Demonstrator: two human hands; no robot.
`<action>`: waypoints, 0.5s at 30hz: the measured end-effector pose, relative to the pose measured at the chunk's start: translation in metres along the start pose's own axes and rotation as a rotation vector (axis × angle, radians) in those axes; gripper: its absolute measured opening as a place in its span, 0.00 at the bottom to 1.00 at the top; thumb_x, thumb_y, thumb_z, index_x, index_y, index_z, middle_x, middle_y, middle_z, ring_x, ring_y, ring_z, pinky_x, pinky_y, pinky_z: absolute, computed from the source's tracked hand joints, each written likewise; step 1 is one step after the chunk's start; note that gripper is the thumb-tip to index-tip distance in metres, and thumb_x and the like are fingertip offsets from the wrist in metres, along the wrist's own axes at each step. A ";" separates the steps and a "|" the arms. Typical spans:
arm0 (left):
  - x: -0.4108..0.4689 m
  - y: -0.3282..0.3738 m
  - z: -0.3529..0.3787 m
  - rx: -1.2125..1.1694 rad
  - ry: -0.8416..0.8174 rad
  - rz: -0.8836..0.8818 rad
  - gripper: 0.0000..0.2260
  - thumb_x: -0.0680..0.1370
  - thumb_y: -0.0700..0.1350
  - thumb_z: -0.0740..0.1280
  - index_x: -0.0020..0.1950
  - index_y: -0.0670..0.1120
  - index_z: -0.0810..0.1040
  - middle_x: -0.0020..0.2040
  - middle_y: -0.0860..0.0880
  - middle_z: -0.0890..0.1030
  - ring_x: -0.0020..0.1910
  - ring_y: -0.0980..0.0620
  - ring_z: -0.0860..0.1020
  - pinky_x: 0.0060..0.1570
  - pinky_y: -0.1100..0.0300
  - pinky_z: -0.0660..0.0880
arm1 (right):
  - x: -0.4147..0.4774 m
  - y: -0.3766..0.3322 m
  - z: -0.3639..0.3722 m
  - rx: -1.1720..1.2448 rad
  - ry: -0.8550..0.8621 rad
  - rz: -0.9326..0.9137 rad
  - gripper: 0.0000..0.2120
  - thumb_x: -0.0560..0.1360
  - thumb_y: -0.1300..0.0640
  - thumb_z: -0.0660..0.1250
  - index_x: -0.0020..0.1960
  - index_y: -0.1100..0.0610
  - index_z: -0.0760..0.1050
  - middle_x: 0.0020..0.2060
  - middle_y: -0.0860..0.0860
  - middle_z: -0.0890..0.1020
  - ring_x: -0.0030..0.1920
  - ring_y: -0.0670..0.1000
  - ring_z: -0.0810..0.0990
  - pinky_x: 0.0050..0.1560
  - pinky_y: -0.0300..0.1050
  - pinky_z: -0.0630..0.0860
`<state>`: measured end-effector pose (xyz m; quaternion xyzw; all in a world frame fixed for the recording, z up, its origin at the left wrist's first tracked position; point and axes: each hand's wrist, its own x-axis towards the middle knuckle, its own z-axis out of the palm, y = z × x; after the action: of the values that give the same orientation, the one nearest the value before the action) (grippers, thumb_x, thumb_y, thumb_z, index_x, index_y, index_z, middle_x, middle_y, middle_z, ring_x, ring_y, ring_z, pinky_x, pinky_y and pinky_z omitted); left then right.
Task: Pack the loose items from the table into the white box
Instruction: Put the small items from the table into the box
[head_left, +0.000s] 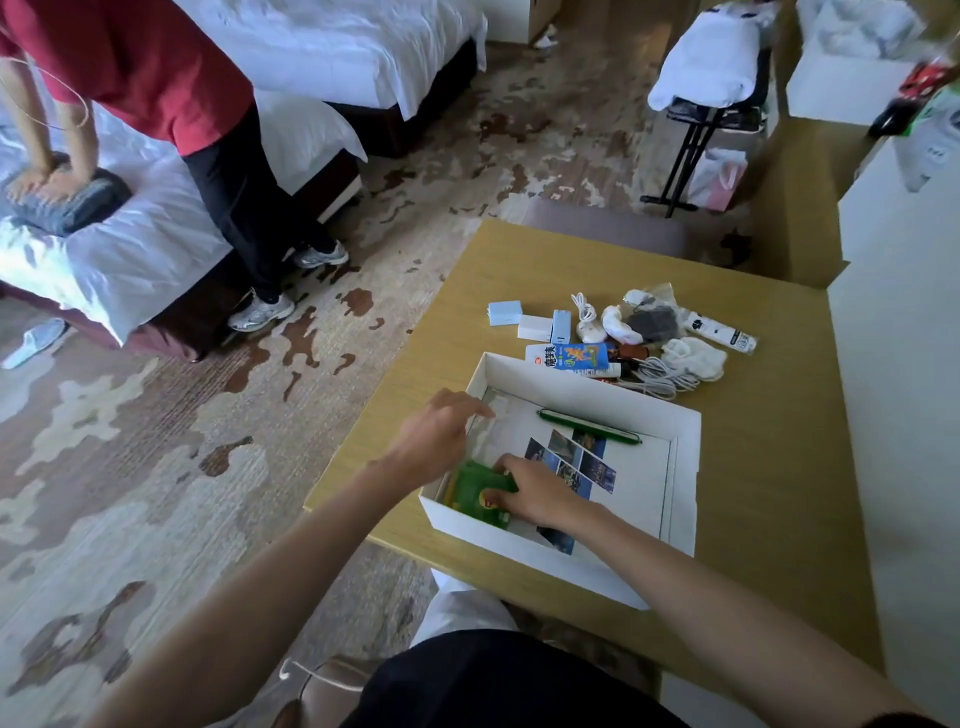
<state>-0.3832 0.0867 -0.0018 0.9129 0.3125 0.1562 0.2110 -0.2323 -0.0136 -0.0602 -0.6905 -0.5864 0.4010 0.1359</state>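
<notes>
The white box (582, 387) lies open on the wooden table (753, 467). Inside it are a green pen (589, 426), a strip of blue photo cards (576, 462) and a green packet (480, 491) in the near left corner. My right hand (535, 493) presses on the green packet, fingers bent over it. My left hand (441, 434) hovers at the box's left wall, fingers apart, holding nothing. Beyond the box lie loose items: a blue-and-white tube (571, 358), small light-blue and white boxes (506, 313), white cables (657, 379), white socks (696, 356), a white stick (719, 328).
A white wall or cabinet (893, 415) borders the table on the right. A person in a red top (156, 67) stands by the beds at upper left. A folding rack (711, 104) with white cloth stands at the back. Patterned carpet lies to the left.
</notes>
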 end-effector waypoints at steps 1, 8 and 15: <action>0.000 -0.003 -0.002 -0.006 0.040 -0.021 0.20 0.73 0.29 0.56 0.55 0.47 0.79 0.55 0.49 0.81 0.56 0.52 0.75 0.47 0.54 0.78 | 0.002 -0.001 0.003 -0.068 0.020 -0.025 0.20 0.75 0.45 0.68 0.61 0.56 0.73 0.53 0.55 0.77 0.48 0.53 0.78 0.43 0.43 0.71; 0.006 -0.018 -0.004 -0.168 0.208 -0.187 0.17 0.74 0.31 0.57 0.49 0.48 0.80 0.49 0.51 0.82 0.44 0.58 0.77 0.40 0.65 0.73 | -0.004 -0.009 -0.004 -0.435 0.009 -0.170 0.28 0.77 0.37 0.59 0.69 0.53 0.69 0.61 0.56 0.70 0.51 0.57 0.78 0.44 0.49 0.75; 0.045 -0.033 -0.002 -0.267 0.215 -0.214 0.17 0.73 0.33 0.56 0.51 0.51 0.76 0.45 0.57 0.81 0.39 0.55 0.78 0.37 0.55 0.78 | -0.005 -0.007 -0.091 -0.201 0.180 -0.259 0.21 0.78 0.41 0.58 0.68 0.48 0.71 0.63 0.43 0.71 0.48 0.43 0.76 0.47 0.42 0.74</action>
<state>-0.3666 0.1400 -0.0094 0.8165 0.4049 0.2696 0.3110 -0.1728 0.0099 0.0047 -0.6524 -0.6930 0.2563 0.1685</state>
